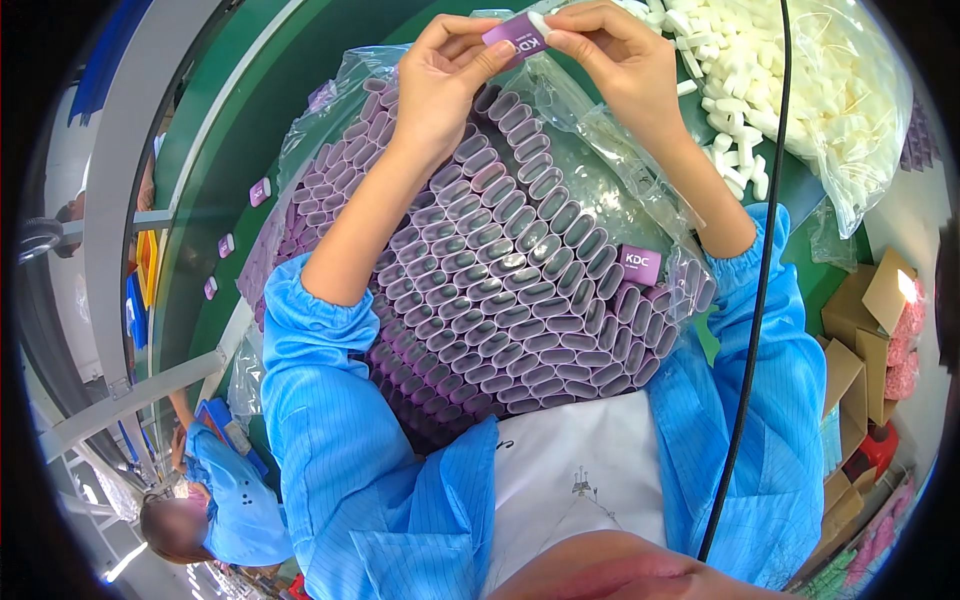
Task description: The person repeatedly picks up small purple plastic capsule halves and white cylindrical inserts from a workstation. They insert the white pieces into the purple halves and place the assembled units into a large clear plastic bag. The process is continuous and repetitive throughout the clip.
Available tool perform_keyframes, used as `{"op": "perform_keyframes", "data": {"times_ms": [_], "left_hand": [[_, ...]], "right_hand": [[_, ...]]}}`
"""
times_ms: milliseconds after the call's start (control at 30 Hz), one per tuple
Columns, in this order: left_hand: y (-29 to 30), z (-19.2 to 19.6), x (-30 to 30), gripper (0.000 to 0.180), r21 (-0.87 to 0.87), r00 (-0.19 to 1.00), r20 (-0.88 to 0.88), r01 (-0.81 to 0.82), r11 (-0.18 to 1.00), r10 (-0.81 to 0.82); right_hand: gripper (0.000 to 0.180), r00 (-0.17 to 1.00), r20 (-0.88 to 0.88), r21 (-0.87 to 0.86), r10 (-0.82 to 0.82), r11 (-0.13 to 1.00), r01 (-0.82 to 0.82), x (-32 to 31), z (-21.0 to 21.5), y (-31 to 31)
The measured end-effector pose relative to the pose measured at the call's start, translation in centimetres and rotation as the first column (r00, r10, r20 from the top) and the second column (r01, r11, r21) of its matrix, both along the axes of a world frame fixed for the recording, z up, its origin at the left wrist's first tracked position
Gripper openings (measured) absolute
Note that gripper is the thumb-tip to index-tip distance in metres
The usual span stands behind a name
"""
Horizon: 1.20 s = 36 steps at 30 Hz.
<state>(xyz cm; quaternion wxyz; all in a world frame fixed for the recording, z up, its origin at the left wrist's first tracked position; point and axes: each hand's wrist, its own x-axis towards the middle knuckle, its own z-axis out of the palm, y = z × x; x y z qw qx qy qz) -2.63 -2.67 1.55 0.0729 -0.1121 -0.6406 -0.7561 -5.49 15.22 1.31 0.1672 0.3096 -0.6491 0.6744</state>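
Here I see both hands raised at the top of the view, pinching one small purple case (pixel 515 34) between them. My left hand (pixel 445 75) has its thumb and fingers closed on the case's left end, and my right hand (pixel 615 55) grips the right end, where a small white piece (pixel 538 22) sits at the fingertips. Below the hands lies a clear plastic bag (pixel 580 120), opened over a big stack of purple cases (pixel 500 290) standing in tight rows with their hollow ends up. One loose case (pixel 638 265) lies flat on top of the stack, near my right forearm. To the right sits another clear bag full of white pieces (pixel 800 70). A few single purple cases (pixel 260 190) lie apart on the green belt (pixel 250 110) to the left.
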Motion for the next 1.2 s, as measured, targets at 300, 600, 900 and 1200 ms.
{"op": "perform_keyframes", "data": {"times_ms": [300, 600, 900, 1200], "left_hand": [[-0.3, 0.2, 0.1, 0.019, 0.079, 0.994, 0.073, 0.07, 0.994, -0.076], [-0.8, -0.3, -0.2, 0.019, 0.114, 0.994, 0.092, 0.044, 0.993, -0.055], [-0.5, 0.3, 0.0, 0.02, 0.064, 0.998, 0.052, 0.037, 0.997, -0.04], [-2.6, 0.3, -1.7, 0.027, -0.049, 0.997, 0.036, 0.075, 0.996, -0.073]], "right_hand": [[0.013, 0.982, -0.189, 0.153, -0.025, 0.987, 0.055, -0.7, 0.5, 1.1], [0.022, 0.911, -0.394, 0.111, -0.122, 0.978, 0.179, 0.1, 0.2, 0.1], [0.035, 0.913, -0.401, 0.164, -0.079, 0.974, 0.156, 0.4, -0.3, -0.2], [0.035, 0.949, -0.309, 0.091, -0.053, 0.992, 0.085, 0.0, 0.1, 0.1]]}}
